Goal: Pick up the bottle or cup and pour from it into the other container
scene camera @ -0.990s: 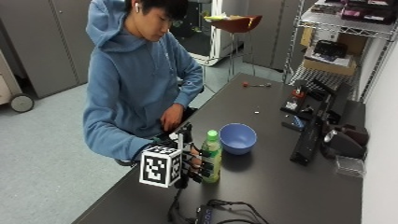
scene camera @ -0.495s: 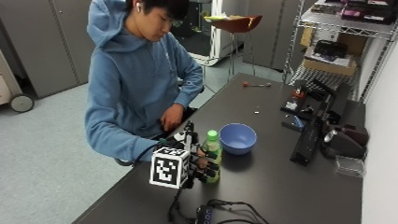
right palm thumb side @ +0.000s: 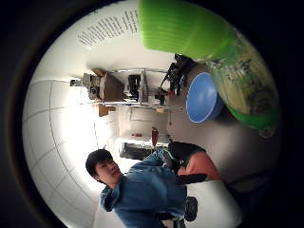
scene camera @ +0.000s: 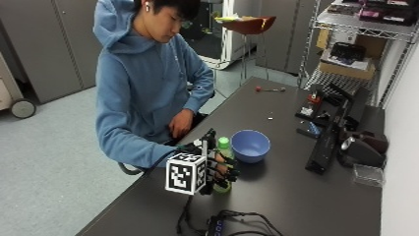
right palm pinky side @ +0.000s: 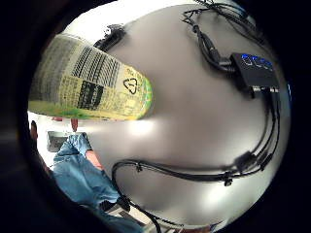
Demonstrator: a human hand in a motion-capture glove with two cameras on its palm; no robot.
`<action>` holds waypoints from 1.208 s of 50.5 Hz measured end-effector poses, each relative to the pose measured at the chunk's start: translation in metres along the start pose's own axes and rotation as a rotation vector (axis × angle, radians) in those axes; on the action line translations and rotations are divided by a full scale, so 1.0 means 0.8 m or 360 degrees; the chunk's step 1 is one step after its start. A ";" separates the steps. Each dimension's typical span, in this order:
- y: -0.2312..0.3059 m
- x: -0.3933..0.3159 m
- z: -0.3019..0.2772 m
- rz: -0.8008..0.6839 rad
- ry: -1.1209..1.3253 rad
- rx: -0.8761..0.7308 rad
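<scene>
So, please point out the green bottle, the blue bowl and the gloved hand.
green bottle [scene camera: 224, 143]: outside view, on its green cap.
blue bowl [scene camera: 251, 146]: outside view, on its inner wall.
gloved right hand [scene camera: 219, 169]: outside view, on the fingers around the bottle.

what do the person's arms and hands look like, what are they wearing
Both arms are in the long sleeves of a blue hooded sweatshirt. The right hand wears a black glove with black straps across the fingers. The left hand is bare, showing past its blue cuff.
</scene>
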State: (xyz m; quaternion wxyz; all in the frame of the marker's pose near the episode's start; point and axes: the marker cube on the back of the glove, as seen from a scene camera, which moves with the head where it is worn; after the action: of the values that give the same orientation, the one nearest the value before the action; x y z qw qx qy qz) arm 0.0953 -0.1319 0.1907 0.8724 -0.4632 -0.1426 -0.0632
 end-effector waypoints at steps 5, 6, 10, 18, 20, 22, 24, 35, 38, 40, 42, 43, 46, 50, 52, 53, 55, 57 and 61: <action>-0.005 -0.003 0.006 -0.0035 -0.0022 0.0117; -0.006 -0.003 0.007 -0.0043 -0.0026 0.0141; -0.010 -0.005 0.013 -0.0073 -0.0053 0.0227; -0.013 -0.003 0.021 -0.0106 -0.0087 0.0402; -0.015 -0.003 0.021 -0.0107 -0.0090 0.0442; -0.018 -0.002 0.022 -0.0108 -0.0103 0.0480; -0.021 -0.002 0.024 -0.0111 -0.0133 0.0523; -0.036 -0.010 0.038 -0.0131 -0.0233 0.0600; -0.041 -0.020 0.039 -0.0128 -0.0158 0.0565; -0.045 -0.029 0.038 -0.0121 -0.0096 0.0550; -0.049 -0.038 0.036 -0.0114 -0.0024 0.0533; -0.051 -0.042 0.036 -0.0113 0.0015 0.0521; -0.056 -0.055 0.035 -0.0110 0.0146 0.0464; -0.065 -0.075 0.035 -0.0090 0.0366 0.0345; -0.073 -0.084 0.034 -0.0076 0.0489 0.0295; -0.077 -0.088 0.033 -0.0071 0.0552 0.0276; -0.085 -0.095 0.031 -0.0057 0.0679 0.0238; -0.091 -0.103 0.033 -0.0036 0.0802 0.0187; -0.096 -0.120 0.044 -0.0001 0.1035 0.0017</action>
State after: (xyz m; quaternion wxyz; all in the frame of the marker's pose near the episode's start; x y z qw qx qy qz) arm -0.0212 -0.1483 0.2402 0.8747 -0.4141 0.1432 -0.2073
